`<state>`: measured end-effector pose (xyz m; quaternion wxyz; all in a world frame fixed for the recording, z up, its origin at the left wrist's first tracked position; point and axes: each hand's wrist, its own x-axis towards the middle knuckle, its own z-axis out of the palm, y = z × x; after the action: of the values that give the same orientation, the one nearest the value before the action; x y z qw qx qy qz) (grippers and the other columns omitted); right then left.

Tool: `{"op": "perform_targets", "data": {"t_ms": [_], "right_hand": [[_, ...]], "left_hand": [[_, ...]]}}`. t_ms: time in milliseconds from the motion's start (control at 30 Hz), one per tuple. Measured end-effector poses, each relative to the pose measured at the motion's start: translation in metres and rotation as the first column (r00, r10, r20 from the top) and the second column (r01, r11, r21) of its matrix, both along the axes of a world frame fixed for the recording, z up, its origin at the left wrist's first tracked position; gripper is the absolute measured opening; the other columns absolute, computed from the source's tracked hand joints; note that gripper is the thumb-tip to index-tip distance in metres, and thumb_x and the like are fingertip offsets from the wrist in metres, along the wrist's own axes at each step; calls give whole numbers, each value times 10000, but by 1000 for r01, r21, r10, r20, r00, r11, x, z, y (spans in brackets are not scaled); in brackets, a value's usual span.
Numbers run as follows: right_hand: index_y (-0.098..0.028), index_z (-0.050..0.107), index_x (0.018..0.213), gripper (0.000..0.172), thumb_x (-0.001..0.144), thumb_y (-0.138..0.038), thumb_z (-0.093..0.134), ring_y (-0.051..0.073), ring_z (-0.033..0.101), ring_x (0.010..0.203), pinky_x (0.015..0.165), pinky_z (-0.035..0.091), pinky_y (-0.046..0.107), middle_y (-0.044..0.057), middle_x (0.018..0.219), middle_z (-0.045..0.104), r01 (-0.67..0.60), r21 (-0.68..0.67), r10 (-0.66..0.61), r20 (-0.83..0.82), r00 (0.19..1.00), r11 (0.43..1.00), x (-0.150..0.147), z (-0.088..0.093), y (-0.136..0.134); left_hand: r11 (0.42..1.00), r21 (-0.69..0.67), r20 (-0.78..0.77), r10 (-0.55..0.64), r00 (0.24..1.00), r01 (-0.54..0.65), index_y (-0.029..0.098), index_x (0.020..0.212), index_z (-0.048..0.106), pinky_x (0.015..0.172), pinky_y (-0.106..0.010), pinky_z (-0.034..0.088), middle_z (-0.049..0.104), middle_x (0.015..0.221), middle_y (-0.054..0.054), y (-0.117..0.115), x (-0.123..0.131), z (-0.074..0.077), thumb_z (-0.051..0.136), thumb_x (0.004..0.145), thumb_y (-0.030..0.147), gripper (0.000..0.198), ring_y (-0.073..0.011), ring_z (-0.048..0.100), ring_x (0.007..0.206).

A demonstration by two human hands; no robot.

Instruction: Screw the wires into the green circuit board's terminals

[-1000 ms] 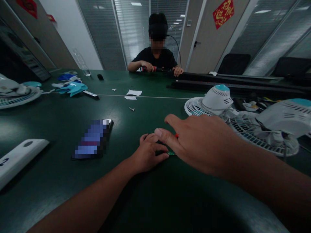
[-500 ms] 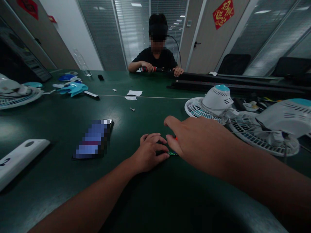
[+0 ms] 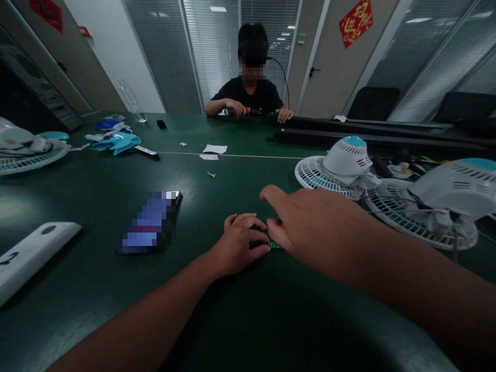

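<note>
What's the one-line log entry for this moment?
left hand: fingertips on small green board, on table | right hand: pinching small red item by board | white fans: right of hands

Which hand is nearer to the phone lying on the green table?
Left. The left hand rests on the table to the right of the phone, apart from it. The right hand is farther right, beyond the left hand.

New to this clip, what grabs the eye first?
Two hands meet mid-table: the left hand presses fingertips at a small green board, and the right hand is right against it, a bit of red showing at its fingers. White fans lie to the right on the dark green table; a phone lies to the left, and a person sits at the far side.
</note>
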<state>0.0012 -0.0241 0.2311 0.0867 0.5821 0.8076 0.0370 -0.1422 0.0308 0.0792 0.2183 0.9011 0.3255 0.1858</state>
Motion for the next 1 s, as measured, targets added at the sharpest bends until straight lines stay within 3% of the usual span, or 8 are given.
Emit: {"op": "perform_targets", "data": {"t_ms": [233, 333, 433, 667, 1000], "right_hand": [[-194, 557, 1015, 190, 884, -305, 475, 203, 572, 560, 447, 241, 273, 40, 627, 598, 16, 32, -15, -25, 1000, 999, 1, -1, -2], [-212, 598, 979, 328, 912, -447, 379, 210, 557, 536, 461, 268, 292, 49, 600, 593, 38, 61, -36, -31, 999, 997, 0, 0, -2], [-229, 632, 933, 439, 936, -480, 272, 214, 556, 526, 481, 303, 310, 51, 586, 590, 32, 69, -32, -4, 999, 997, 1, 1, -2], [-221, 634, 986, 238, 879, -337, 456, 233, 616, 571, 468, 318, 293, 66, 643, 635, 21, 48, -25, 81, 996, 999, 2, 1, -2], [-201, 584, 1024, 193, 862, -244, 489, 221, 605, 545, 450, 259, 270, 49, 628, 615, -14, 38, 11, 64, 998, 999, -1, 1, -3]], "left_hand": [[1000, -5, 0, 12, 1000, -12, 263, 914, 730, 1058, -572, 247, 630, 1205, -29, 0, 1, -1, 707, 804, 260, 112, -326, 449, 1263], [1000, -9, 10, 16, 1000, -16, 250, 927, 733, 1057, -579, 253, 621, 1222, -55, 1, 2, -3, 703, 805, 245, 126, -333, 457, 1249], [1000, 0, 21, 6, 1000, -6, 244, 928, 736, 1050, -574, 272, 619, 1229, -63, 1, 1, -4, 688, 814, 231, 125, -321, 490, 1210], [1000, -11, -18, -5, 1000, 5, 297, 909, 743, 1090, -579, 200, 628, 1220, -8, 1, 0, 0, 680, 822, 245, 119, -321, 433, 1289], [1000, -19, -14, 5, 1000, -5, 292, 910, 751, 1088, -592, 203, 638, 1202, -22, 0, 1, 1, 698, 805, 237, 130, -336, 430, 1288]]}}
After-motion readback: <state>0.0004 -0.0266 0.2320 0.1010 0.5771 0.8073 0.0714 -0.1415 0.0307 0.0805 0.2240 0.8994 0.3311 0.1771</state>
